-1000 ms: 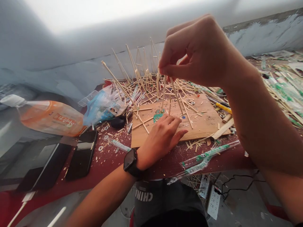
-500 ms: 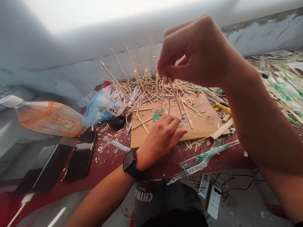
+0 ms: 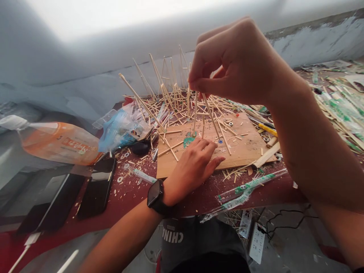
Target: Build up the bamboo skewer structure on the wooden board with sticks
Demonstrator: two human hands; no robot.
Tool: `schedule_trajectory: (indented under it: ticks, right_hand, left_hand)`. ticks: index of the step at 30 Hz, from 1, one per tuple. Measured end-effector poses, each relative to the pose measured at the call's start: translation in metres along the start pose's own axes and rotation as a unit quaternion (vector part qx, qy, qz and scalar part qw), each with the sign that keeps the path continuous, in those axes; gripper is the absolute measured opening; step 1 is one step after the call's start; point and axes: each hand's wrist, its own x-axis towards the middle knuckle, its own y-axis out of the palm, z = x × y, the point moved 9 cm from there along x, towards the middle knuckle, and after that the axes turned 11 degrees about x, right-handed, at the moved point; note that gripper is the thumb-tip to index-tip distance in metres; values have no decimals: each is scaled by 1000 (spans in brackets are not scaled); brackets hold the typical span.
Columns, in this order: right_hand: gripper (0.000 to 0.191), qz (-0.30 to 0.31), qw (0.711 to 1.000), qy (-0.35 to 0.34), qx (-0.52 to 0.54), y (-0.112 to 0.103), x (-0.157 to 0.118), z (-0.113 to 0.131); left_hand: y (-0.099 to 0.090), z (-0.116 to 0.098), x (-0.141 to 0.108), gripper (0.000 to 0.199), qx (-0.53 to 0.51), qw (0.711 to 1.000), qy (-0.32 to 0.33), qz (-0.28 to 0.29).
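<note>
My right hand (image 3: 227, 64) is raised above a wooden board (image 3: 241, 151), its fingers pinched on the top of thin wooden sticks (image 3: 211, 117) that spread down to the board. One leg stands by a green patch (image 3: 189, 141), another near a small blue spot (image 3: 220, 141). On the board's front part rests my left hand (image 3: 196, 155), palm down, fingers bent near the foot of a short upright stick (image 3: 203, 127). Its fingertips are partly hidden, and I cannot tell whether they touch that stick. A black watch is on the left wrist.
Behind the board lie many loose sticks (image 3: 182, 108), with several stick frames standing among them. To the left are an orange-labelled bottle (image 3: 61, 142), a blue plastic bag (image 3: 113, 129) and a black phone (image 3: 98, 189). A yellow cutter (image 3: 268, 129) and plastic wrappers (image 3: 247, 187) lie at the right.
</note>
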Motion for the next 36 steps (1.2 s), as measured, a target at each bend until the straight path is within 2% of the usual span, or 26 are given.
schedule_trajectory:
  ticks: [31,36]
  right_hand:
    - [11,2,1000,21,1,0,0,-2]
    - [11,5,1000,4,8,2,0,-2]
  left_hand:
    - [1,1,0,20,-9,1000,-7,7]
    - [1,2,0,22,-4,1000,-6,10]
